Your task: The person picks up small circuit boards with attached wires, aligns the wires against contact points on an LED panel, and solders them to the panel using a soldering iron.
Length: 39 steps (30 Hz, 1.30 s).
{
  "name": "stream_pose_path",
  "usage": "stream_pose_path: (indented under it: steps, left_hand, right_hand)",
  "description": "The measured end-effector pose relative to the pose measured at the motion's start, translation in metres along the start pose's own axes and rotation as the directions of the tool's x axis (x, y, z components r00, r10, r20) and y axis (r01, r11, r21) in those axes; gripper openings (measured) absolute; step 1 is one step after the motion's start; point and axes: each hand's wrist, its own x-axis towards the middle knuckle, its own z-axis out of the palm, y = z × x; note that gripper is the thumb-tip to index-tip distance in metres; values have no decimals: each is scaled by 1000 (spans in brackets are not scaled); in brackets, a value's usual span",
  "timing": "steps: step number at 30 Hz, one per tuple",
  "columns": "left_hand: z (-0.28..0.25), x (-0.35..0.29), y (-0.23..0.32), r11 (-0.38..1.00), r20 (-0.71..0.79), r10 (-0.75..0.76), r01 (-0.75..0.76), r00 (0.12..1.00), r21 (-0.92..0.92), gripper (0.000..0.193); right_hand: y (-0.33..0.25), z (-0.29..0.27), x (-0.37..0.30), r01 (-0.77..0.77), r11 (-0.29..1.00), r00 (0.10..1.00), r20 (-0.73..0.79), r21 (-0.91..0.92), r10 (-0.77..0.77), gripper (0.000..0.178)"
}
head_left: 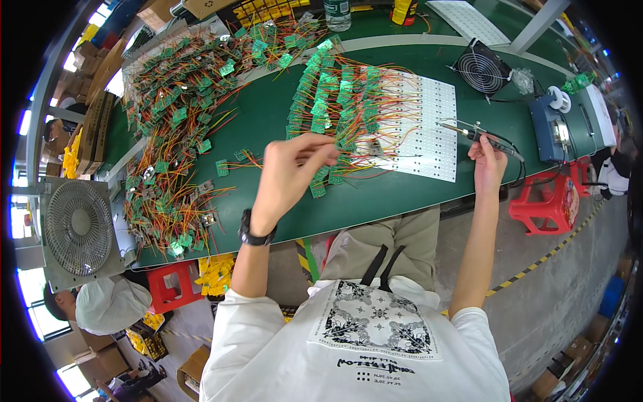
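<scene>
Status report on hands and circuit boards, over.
Right hand grips soldering iron. Left hand near green circuit boards, grip unclear. Boards rowed along white perforated sheet. Tangled wired-board pile to the left.

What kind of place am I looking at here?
Probably an electronics workshop: wired green circuit boards are heaped on a long green bench, and the right hand holds what looks like a soldering iron.

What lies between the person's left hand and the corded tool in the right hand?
In the head view, left to right: small green boards, thin red and yellow wires, then the white perforated panel.
</scene>
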Motion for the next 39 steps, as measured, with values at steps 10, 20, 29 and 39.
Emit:
stream_pose_path:
  steps: [10,20,29,39]
  left_hand:
    - [81,82,16,977,156,199,-183,968,-108,20]
    - [125,97,-50,751,91,491,-474,866,459,11]
    - [134,95,-56,726,25,550,-493,835,480,8]
    - [136,95,-57,730,23,521,-460,853,506,7]
  right_hand:
    - [-4,2,8,-84,996,996,-5,3,84,23]
    - [1,9,3,-5,990,1000,24,-142,8,23]
    - [-3,13,-3,4,975,999,48,-222,6,23]
    - [-3,12,-2,3,967,994,108,-255,26,23]
